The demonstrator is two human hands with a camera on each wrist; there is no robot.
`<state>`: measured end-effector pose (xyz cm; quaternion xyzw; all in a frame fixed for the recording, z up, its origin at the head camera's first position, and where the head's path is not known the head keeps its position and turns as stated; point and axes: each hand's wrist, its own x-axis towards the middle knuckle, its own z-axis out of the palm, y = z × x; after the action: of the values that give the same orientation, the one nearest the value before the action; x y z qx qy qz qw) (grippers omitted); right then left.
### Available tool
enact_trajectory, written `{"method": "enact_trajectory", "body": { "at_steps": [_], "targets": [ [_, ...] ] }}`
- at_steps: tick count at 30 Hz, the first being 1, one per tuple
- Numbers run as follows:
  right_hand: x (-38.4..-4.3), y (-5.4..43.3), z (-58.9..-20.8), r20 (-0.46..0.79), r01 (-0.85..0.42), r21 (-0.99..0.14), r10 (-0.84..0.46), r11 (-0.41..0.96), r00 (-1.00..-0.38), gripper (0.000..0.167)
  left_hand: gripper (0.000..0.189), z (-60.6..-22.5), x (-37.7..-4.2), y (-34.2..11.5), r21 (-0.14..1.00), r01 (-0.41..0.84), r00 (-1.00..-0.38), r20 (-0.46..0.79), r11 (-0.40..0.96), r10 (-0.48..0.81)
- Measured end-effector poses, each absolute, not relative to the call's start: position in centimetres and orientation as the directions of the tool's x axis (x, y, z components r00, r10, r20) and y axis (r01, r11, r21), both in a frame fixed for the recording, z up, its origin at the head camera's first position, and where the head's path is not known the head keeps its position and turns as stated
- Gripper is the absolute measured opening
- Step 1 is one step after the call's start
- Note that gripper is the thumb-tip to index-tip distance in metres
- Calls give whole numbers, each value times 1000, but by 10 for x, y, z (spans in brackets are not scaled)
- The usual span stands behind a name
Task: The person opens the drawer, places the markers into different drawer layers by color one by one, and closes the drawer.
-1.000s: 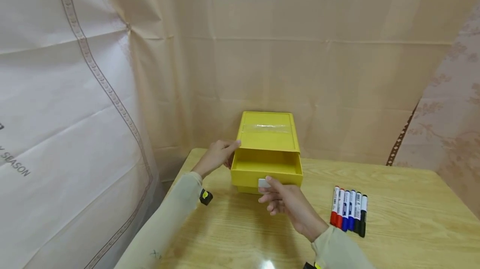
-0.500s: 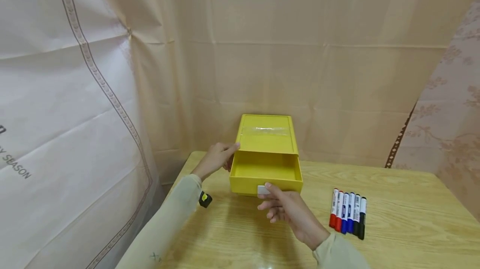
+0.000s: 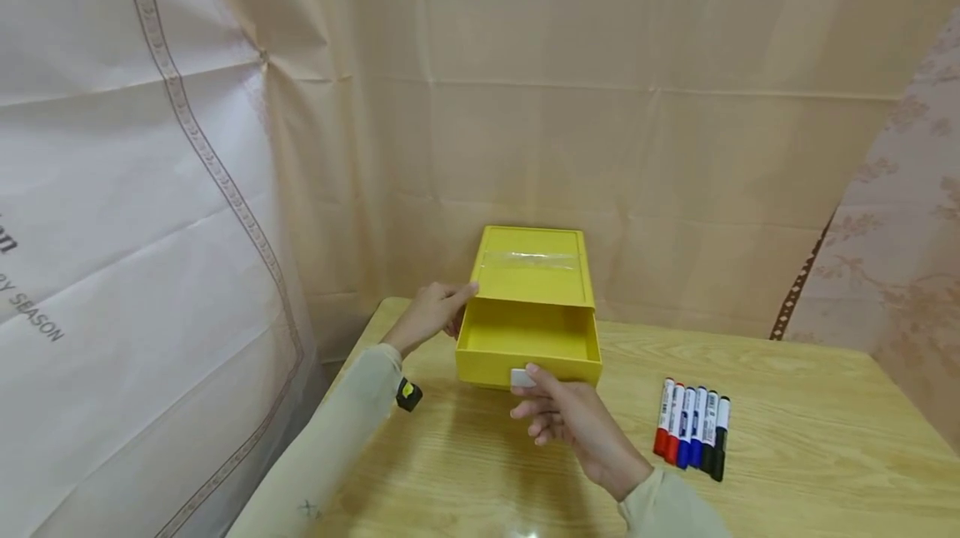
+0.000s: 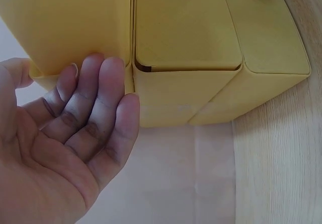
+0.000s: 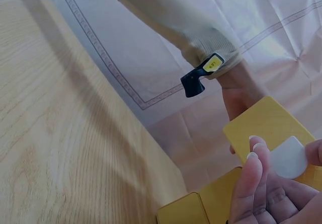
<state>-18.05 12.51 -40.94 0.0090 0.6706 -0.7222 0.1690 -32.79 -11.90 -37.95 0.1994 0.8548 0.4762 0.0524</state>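
A yellow drawer box (image 3: 532, 267) stands against the cloth backdrop, clear tape across its top. Its upper drawer (image 3: 528, 367) is pulled part way out, with plain yellow walls inside. My left hand (image 3: 429, 317) grips the box's left front corner, thumb over the top edge. In the left wrist view, the fingers (image 4: 111, 83) lie against the side. At the drawer's front, my right hand (image 3: 573, 421) pinches the white handle (image 3: 520, 378) between thumb and fingers. The right wrist view shows this handle (image 5: 289, 158) close up, with lower drawer fronts (image 5: 183, 211) beneath it.
Several markers (image 3: 693, 425) with red, blue and black caps lie side by side on the wooden table (image 3: 795, 405), right of the box. Cloth (image 3: 630, 155) hangs behind the table, and white sheeting (image 3: 150, 255) hangs along its left side.
The upper drawer has come further out toward me, with the right hand staying at its handle. My left hand keeps its place at the box's corner. The head view has shifted slightly.
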Motion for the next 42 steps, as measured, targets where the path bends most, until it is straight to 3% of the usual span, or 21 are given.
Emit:
{"method": "enact_trajectory", "body": {
  "at_steps": [11, 27, 37, 42],
  "targets": [
    [-177, 123, -407, -218, 244, -966, -238, -87, -947, 68, 60, -373, -324, -119, 839, 281, -919, 95, 465, 383],
    [-163, 138, -412, -254, 273, -961, -246, -47, -935, 69, 62, -386, -320, -109, 847, 297, -908, 107, 441, 406],
    [-166, 178, -419, -253, 218, -967, -399, 131, -882, 50, 61, -383, -323, -114, 859, 279, -915, 102, 430, 391],
    [-168, 221, -422, -259, 206, -960, -333, 188, -906, 44, 62, -382, -323, -113, 845, 288, -914, 103, 450, 392]
  ]
}}
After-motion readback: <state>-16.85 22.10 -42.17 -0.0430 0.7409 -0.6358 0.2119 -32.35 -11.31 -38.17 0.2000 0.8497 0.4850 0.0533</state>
